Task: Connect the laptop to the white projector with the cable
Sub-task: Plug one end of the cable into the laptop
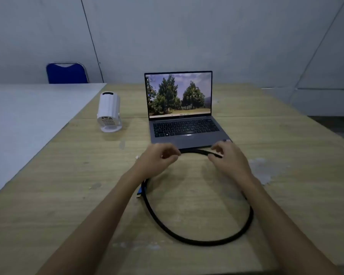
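A grey laptop (184, 124) stands open on the wooden table (286, 155), its screen lit with a picture of trees. To its left the white projector (108, 111) stands on a round base, its vented port face toward me. A black cable (197, 238) lies coiled in a loop in front of the laptop, with a blue connector (141, 190) at its left side. My left hand (159, 158) and my right hand (229, 157) both pinch the far arc of the loop, just before the laptop's front edge. One black cable end pokes out past my right fingers.
A white table (28, 120) adjoins the wooden one on the left. A blue chair (67, 73) stands behind it against the grey wall. Worn pale patches (264, 167) mark the wood to the right of my hands.
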